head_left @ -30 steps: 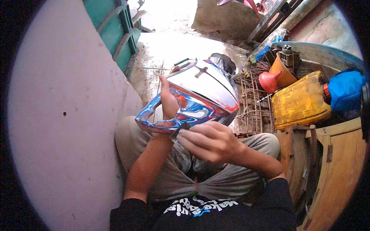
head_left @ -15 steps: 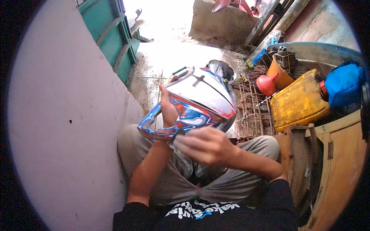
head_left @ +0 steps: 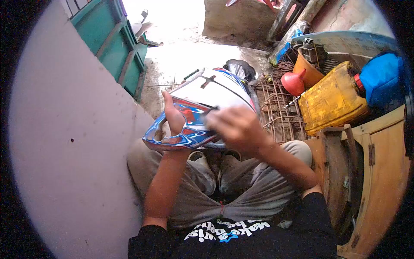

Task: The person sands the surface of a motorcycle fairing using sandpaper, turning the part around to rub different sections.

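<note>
A full-face motocross helmet (head_left: pixel 196 97), white on the shell with red and blue swirls and scuffed grey patches, is held tilted above my knees. My left hand (head_left: pixel 174 119) reaches through the face opening and grips it by the chin-bar side; the thumb shows and the other fingers are mostly hidden. Smeared by motion, my right hand (head_left: pixel 236 128) has its fingers closed on a small dark piece that looks like sandpaper (head_left: pixel 209 113), against the helmet's coloured side.
To the right stand a yellow jerrycan (head_left: pixel 334 101), a red funnel (head_left: pixel 294 82), a blue bag (head_left: pixel 383 82) and rusty wire mesh (head_left: pixel 280 112). A wooden cabinet (head_left: pixel 384 181) is by my right knee. A pale wall (head_left: pixel 73 172) and green door (head_left: pixel 103 36) border the left.
My right hand and the dark piece have moved up from the chin bar's lower edge to the helmet's side. The helmet sits slightly further left and higher in view; my left hand keeps its hold.
</note>
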A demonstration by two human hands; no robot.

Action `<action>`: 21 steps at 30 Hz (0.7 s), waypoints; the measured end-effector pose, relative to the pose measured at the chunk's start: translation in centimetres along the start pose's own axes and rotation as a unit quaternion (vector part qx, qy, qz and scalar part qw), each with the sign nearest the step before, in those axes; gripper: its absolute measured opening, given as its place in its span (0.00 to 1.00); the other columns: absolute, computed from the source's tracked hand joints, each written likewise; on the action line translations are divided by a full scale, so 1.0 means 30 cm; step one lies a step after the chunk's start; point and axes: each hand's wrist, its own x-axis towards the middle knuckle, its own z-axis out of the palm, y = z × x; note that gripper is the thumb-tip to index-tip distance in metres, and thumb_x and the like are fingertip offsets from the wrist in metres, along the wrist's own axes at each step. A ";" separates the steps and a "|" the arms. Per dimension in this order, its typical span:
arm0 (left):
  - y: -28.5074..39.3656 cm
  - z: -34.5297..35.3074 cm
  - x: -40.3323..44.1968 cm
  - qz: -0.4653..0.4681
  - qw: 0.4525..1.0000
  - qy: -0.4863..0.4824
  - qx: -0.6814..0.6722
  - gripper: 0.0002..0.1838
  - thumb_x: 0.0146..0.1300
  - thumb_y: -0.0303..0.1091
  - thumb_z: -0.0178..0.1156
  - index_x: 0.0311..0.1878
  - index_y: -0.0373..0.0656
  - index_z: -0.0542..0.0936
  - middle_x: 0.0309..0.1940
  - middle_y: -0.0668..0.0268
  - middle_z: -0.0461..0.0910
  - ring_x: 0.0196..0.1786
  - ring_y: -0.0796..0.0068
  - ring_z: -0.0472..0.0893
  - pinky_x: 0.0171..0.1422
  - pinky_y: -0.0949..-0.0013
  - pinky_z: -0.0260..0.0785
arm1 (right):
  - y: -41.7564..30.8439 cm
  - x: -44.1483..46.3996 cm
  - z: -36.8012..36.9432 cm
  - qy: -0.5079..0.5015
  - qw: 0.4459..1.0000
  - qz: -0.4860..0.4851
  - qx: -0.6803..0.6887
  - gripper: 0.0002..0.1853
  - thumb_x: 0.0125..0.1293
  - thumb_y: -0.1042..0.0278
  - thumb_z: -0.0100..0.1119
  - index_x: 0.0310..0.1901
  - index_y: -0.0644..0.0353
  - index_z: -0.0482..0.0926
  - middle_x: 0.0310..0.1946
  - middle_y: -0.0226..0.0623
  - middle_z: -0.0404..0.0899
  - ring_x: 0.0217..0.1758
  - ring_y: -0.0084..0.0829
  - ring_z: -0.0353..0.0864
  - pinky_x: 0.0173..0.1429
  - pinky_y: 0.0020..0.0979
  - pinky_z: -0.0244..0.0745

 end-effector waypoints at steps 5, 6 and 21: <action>-0.008 -0.022 0.013 -0.021 0.999 -0.034 -0.021 0.44 0.77 0.71 0.40 0.68 0.34 0.74 0.57 0.52 0.82 0.57 0.53 0.82 0.65 0.50 0.73 | 0.049 0.010 -0.019 -0.012 0.999 0.018 -0.049 0.10 0.61 0.66 0.65 0.44 0.54 0.84 0.41 0.32 0.85 0.41 0.35 0.86 0.47 0.39 0.81; -0.001 -0.022 0.004 -0.028 0.998 -0.053 -0.019 0.46 0.77 0.71 0.38 0.72 0.32 0.70 0.66 0.47 0.77 0.65 0.47 0.78 0.75 0.45 0.66 | 0.117 0.007 -0.021 -0.014 0.999 0.038 -0.029 0.10 0.62 0.66 0.64 0.45 0.53 0.84 0.39 0.32 0.84 0.41 0.36 0.85 0.47 0.39 0.80; 0.020 -0.060 -0.011 -0.039 0.994 -0.058 0.080 0.48 0.75 0.75 0.35 0.70 0.35 0.72 0.64 0.51 0.77 0.62 0.51 0.79 0.73 0.48 0.69 | 0.007 -0.032 0.026 0.031 0.999 0.006 0.021 0.08 0.59 0.68 0.65 0.40 0.56 0.84 0.36 0.32 0.84 0.42 0.35 0.86 0.47 0.39 0.83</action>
